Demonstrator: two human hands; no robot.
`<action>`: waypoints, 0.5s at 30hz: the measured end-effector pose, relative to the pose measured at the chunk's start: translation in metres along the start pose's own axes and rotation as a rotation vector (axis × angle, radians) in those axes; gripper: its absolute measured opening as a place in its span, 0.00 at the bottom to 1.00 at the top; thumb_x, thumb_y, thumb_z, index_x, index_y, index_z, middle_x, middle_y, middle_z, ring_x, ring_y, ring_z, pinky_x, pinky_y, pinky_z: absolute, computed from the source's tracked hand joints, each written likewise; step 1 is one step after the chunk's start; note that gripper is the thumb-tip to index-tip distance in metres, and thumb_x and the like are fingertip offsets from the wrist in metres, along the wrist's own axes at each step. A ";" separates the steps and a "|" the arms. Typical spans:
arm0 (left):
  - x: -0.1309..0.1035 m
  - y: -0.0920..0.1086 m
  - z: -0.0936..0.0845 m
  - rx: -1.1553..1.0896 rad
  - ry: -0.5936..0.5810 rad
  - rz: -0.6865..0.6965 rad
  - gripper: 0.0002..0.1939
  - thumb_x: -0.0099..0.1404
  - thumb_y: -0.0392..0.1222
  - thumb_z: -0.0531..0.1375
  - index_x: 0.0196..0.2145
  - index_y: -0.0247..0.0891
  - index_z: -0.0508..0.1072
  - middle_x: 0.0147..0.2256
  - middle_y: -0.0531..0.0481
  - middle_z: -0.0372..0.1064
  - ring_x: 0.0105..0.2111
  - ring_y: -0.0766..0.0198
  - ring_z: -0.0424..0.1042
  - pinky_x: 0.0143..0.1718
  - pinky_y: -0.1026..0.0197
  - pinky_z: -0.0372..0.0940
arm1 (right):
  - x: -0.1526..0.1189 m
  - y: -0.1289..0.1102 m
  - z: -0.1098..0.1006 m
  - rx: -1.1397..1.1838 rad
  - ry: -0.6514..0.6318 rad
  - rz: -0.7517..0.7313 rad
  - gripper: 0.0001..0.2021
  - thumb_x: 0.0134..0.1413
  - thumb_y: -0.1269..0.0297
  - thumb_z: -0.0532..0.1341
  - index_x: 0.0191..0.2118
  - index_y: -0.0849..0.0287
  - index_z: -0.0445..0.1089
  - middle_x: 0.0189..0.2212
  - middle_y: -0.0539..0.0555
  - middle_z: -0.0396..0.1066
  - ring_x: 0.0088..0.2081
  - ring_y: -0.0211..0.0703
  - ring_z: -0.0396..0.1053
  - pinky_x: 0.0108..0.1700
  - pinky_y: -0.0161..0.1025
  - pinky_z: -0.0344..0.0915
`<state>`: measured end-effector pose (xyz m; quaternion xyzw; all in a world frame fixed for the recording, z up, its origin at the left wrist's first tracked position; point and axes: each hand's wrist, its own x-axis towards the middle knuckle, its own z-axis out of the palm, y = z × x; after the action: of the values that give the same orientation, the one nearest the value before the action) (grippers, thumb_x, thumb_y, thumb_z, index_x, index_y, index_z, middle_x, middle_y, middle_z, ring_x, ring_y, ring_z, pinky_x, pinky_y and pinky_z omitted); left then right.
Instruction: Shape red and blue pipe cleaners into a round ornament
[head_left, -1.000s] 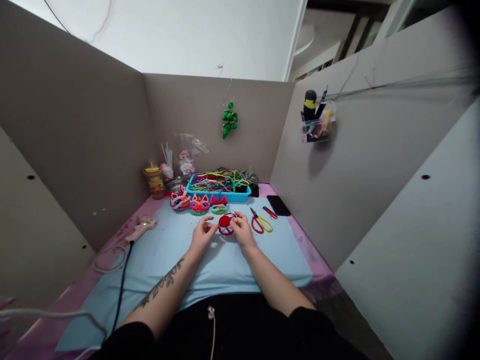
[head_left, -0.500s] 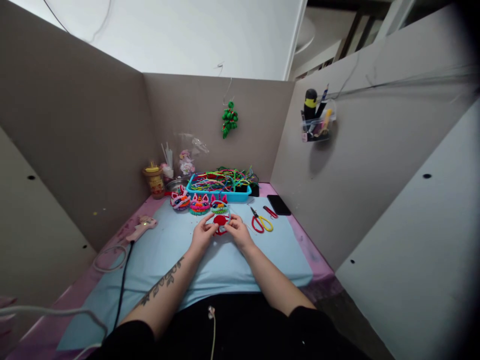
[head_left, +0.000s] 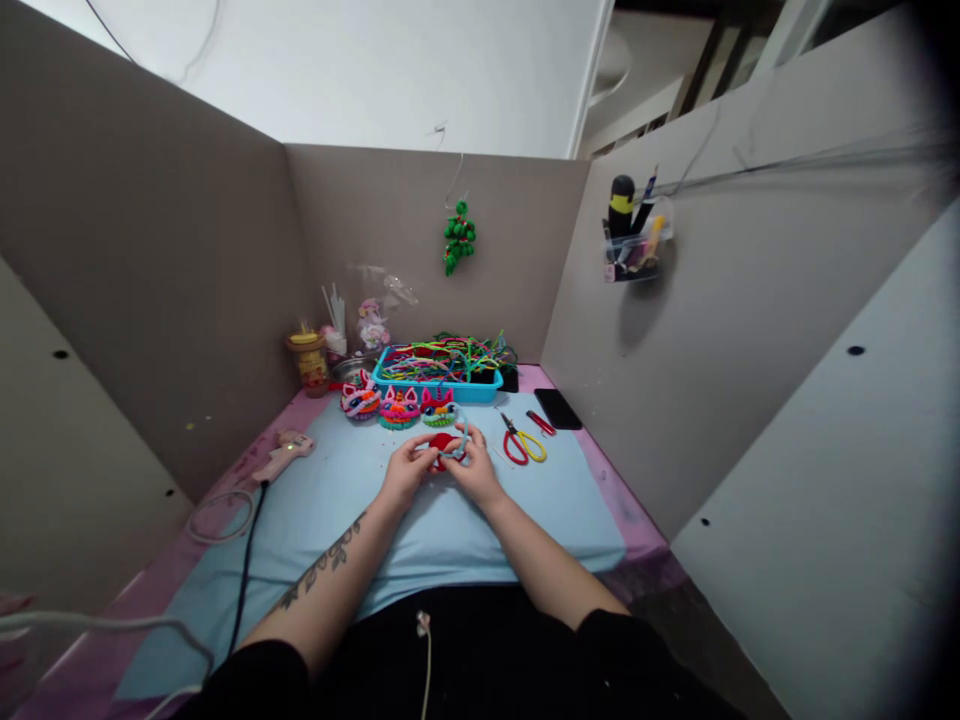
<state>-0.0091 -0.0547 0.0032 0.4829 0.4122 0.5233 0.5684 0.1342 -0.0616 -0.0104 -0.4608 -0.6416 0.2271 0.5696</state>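
Observation:
A small red fuzzy piece [head_left: 442, 441], seemingly made of pipe cleaner, is held low over the table between both hands. My left hand [head_left: 406, 470] pinches its left side with thumb and fingers. A light blue pipe cleaner [head_left: 464, 428] curves up in a loop at the piece's right edge. My right hand [head_left: 478, 472] has its fingers closed on that pipe cleaner against the red piece; the fingertips partly hide the contact. Just beyond the hands sit three colourful fuzzy animal heads, the nearest one red and green [head_left: 438, 409].
A blue tray [head_left: 439, 392] full of colourful pipe cleaners stands at the back. To the right lie red-and-yellow scissors [head_left: 523, 442], a red cutter [head_left: 541, 423] and a black phone [head_left: 558, 409]. A pink glue gun [head_left: 283, 457] with its cord rests on the left. Grey partitions enclose the table.
The light blue pipe cleaner has shifted to the right and now loops up beside my right fingers. My right hand has turned slightly over the red piece; my left hand keeps its hold.

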 end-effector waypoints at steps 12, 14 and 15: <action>-0.001 -0.001 0.002 -0.009 -0.015 -0.031 0.28 0.46 0.48 0.68 0.43 0.31 0.71 0.19 0.51 0.70 0.18 0.69 0.65 0.19 0.68 0.53 | -0.001 0.001 -0.001 -0.114 0.035 -0.132 0.04 0.48 0.61 0.64 0.30 0.54 0.74 0.50 0.57 0.61 0.55 0.51 0.56 0.59 0.48 0.52; 0.001 -0.003 0.001 -0.028 -0.014 -0.049 0.29 0.46 0.48 0.68 0.44 0.32 0.70 0.20 0.51 0.70 0.18 0.70 0.64 0.18 0.69 0.50 | -0.001 0.001 -0.001 -0.119 0.028 -0.137 0.04 0.49 0.62 0.63 0.29 0.54 0.74 0.50 0.57 0.61 0.55 0.50 0.56 0.58 0.48 0.52; 0.001 -0.003 0.000 -0.038 -0.007 -0.058 0.30 0.45 0.48 0.68 0.45 0.32 0.70 0.20 0.52 0.70 0.18 0.70 0.63 0.17 0.69 0.49 | -0.001 0.001 -0.001 -0.119 0.022 -0.139 0.03 0.48 0.63 0.63 0.29 0.54 0.73 0.50 0.57 0.61 0.54 0.50 0.57 0.58 0.48 0.52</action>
<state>-0.0078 -0.0536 0.0000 0.4616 0.4142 0.5126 0.5938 0.1354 -0.0616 -0.0116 -0.4505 -0.6782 0.1435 0.5626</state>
